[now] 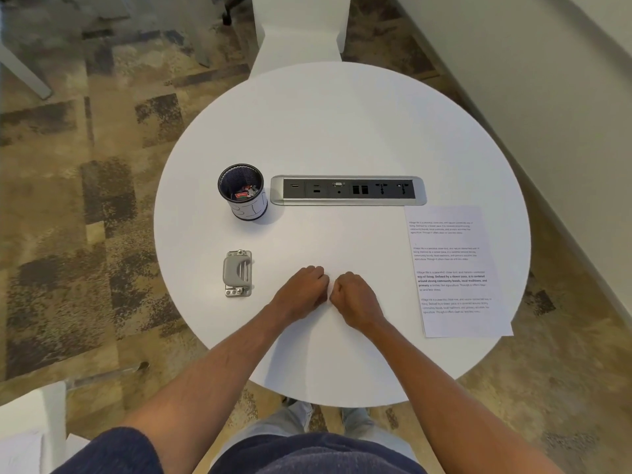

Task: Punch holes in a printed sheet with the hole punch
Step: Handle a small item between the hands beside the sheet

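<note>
We see both hands resting on the round white worktop, close to its near edge. The left hand and the right hand are each curled into a loose fist, fingers drawn together, knuckles almost touching one another, and neither grip is closed on anything. Both bare forearms reach in from the bottom of the view.

The grey metal hole punch lies to the left of the left hand, near it but clearly apart, with its long side running away from us. The white printed sheet with four blocks of black text lies to the right of the right hand, further off than the punch is from the left one. It is flat on the worktop, reaching towards the right rim, and its near right corner hangs a little over the edge.

Beyond the punch stands a black mesh pen cup with a white band round its lower part; a few small items, one of them red, lie at its bottom. Just to the right of the cup, a silver and black power and data socket strip is set into the middle of the worktop. The sheet's far edge lies just beside the strip's right end.

Under the worktop spreads a patchy brown and grey carpet. A white chair stands at the far side, and a pale wall runs along the right.
</note>
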The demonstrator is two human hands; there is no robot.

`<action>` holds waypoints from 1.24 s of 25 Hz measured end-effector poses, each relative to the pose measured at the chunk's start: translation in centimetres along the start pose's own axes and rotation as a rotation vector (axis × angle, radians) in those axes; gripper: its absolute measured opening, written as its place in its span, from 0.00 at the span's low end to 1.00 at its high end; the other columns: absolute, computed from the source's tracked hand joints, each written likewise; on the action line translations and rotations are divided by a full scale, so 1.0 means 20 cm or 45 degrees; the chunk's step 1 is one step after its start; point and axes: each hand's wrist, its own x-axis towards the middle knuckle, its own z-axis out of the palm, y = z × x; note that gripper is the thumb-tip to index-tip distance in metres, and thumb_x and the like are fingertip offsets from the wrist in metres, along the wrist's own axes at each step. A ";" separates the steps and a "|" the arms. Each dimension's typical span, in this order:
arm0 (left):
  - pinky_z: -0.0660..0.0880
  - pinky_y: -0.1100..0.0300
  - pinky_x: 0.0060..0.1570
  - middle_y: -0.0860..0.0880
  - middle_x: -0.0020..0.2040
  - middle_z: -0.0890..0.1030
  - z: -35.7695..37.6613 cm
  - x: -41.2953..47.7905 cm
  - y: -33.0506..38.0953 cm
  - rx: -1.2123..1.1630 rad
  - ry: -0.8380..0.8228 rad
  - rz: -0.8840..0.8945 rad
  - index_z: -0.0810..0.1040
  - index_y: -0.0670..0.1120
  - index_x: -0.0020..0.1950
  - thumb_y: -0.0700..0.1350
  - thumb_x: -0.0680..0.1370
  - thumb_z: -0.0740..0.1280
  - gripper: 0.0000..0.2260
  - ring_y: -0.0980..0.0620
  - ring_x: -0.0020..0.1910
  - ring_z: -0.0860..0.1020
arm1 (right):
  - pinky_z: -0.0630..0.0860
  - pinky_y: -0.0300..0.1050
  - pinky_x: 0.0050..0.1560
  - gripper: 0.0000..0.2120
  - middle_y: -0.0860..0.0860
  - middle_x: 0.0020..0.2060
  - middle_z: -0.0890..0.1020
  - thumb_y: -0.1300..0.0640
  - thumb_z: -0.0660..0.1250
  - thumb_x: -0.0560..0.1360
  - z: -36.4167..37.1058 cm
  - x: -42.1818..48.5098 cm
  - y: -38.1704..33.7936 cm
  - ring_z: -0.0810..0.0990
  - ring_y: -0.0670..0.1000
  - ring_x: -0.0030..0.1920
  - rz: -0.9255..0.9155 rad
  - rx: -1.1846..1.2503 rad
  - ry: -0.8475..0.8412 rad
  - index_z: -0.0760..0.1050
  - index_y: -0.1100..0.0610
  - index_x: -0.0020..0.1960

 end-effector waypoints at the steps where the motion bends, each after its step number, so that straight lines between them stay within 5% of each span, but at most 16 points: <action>1: 0.64 0.54 0.39 0.42 0.40 0.74 0.00 -0.01 0.00 -0.130 0.022 -0.079 0.71 0.40 0.38 0.39 0.77 0.61 0.07 0.45 0.39 0.70 | 0.68 0.46 0.39 0.08 0.53 0.37 0.77 0.60 0.61 0.75 -0.03 0.01 0.01 0.71 0.49 0.38 0.100 0.223 0.027 0.72 0.60 0.38; 4: 0.64 0.59 0.38 0.48 0.36 0.72 -0.01 -0.02 -0.03 -0.578 0.157 -0.395 0.69 0.45 0.36 0.38 0.75 0.62 0.08 0.50 0.35 0.69 | 0.66 0.37 0.30 0.14 0.45 0.28 0.73 0.63 0.63 0.74 -0.13 0.00 0.04 0.69 0.42 0.29 0.303 0.738 0.080 0.70 0.53 0.31; 7: 0.67 0.61 0.37 0.50 0.38 0.75 -0.02 -0.03 -0.05 -0.691 0.161 -0.468 0.73 0.46 0.37 0.38 0.74 0.64 0.07 0.51 0.35 0.71 | 0.64 0.36 0.28 0.13 0.50 0.29 0.70 0.63 0.62 0.75 -0.19 -0.04 0.06 0.67 0.47 0.30 0.408 0.973 0.033 0.68 0.56 0.32; 14: 0.72 0.51 0.41 0.44 0.43 0.78 -0.01 0.00 0.07 -0.160 0.041 -0.188 0.79 0.40 0.44 0.41 0.77 0.62 0.08 0.44 0.43 0.75 | 0.68 0.36 0.30 0.14 0.50 0.28 0.72 0.63 0.63 0.75 -0.20 -0.08 0.09 0.69 0.48 0.28 0.417 1.044 -0.034 0.70 0.56 0.31; 25: 0.66 0.51 0.43 0.40 0.44 0.78 -0.03 0.05 0.13 0.227 -0.062 -0.073 0.75 0.39 0.42 0.36 0.76 0.58 0.07 0.40 0.45 0.74 | 0.67 0.32 0.26 0.12 0.49 0.26 0.73 0.63 0.64 0.75 -0.20 -0.08 0.11 0.68 0.43 0.24 0.387 1.002 -0.060 0.73 0.58 0.33; 31: 0.65 0.52 0.46 0.40 0.49 0.75 0.00 0.02 0.11 0.413 -0.072 0.002 0.72 0.39 0.50 0.33 0.75 0.55 0.08 0.40 0.47 0.73 | 0.67 0.35 0.28 0.10 0.52 0.28 0.73 0.63 0.63 0.75 -0.19 -0.08 0.12 0.68 0.45 0.26 0.368 0.965 -0.065 0.73 0.59 0.35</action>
